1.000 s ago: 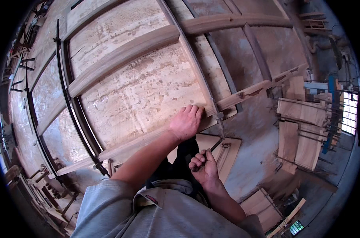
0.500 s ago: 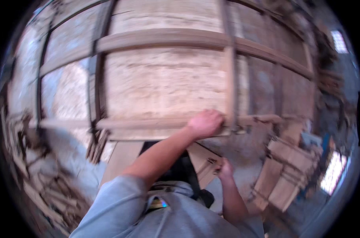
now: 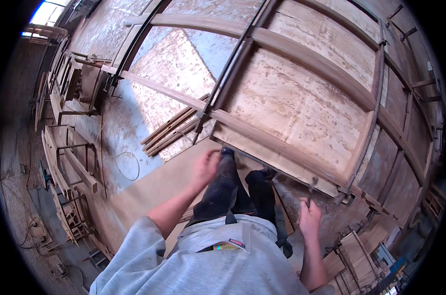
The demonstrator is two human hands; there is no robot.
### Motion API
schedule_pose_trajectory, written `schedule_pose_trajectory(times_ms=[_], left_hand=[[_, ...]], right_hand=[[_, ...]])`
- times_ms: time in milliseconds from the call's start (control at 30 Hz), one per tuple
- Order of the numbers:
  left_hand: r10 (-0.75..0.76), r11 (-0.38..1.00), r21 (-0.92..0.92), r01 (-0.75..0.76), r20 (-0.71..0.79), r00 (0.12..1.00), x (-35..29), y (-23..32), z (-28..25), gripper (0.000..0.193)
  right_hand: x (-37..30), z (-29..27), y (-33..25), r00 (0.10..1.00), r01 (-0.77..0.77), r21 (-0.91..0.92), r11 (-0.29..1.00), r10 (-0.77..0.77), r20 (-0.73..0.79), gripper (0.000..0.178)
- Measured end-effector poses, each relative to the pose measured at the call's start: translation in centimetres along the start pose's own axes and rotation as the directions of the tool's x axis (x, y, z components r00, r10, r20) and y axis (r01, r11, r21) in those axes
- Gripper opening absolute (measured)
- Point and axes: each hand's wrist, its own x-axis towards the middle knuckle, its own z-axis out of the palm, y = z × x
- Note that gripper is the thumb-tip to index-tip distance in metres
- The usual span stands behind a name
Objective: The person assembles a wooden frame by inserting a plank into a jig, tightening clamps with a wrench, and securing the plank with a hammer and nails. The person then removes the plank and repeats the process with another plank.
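Note:
A large wooden frame point(image 3: 301, 162) with rails lies before me, backed by a blotchy pale board point(image 3: 297, 108). Long dark bar clamps point(image 3: 235, 64) run across it. My left hand point(image 3: 206, 168) hangs just off the frame's near left corner, above my leg; its fingers are loosely bent and nothing shows in them. Below the near right edge of the frame, my right hand point(image 3: 310, 216) is closed round a thin dark metal tool point(image 3: 309, 189) that points up toward that edge. Its exact kind is too small to make out.
A bundle of thin wooden strips point(image 3: 176, 123) lies on another blotchy board point(image 3: 169, 73) at the left. Wooden frames point(image 3: 68, 157) stand farther left. Under my legs is a flat brown panel point(image 3: 154, 182). Clamped wooden panels point(image 3: 356, 255) sit at lower right.
My left hand has come off the frame's near rail and back to the left. The view has turned, so the frame appears farther right and tilted. My right hand still grips the tool.

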Motion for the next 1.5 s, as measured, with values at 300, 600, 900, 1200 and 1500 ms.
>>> schedule_pose_trajectory(times_ms=[300,600,900,1200,1500], left_hand=[[-0.523,0.538,-0.650,0.536,0.241,0.817,5.2,-5.0,-10.0,0.037],[-0.312,0.597,-0.448,0.666,0.635,0.707,7.1,-9.1,-13.5,0.048],[-0.284,0.675,-0.404,0.618,0.630,0.723,7.7,-11.3,-14.9,0.049],[0.016,0.994,0.099,-0.042,0.247,0.969,11.0,-6.6,-17.9,0.045],[0.479,0.641,0.371,-0.672,0.491,0.728,18.4,2.0,-15.4,0.053]], right_hand=[[1.0,16.1,-9.6,0.780,0.623,-0.348,0.701,-0.524,0.342,0.023],[2.9,31.4,-21.2,0.665,0.689,-0.720,-0.083,-0.324,0.673,0.012],[3.0,37.7,-24.2,0.682,0.642,-0.626,-0.443,-0.045,0.730,0.010],[0.2,30.6,-17.1,0.645,0.533,-0.773,-0.344,-0.427,0.634,0.006],[3.8,29.3,-6.8,0.687,0.564,-0.816,0.130,-0.623,0.375,0.011]])
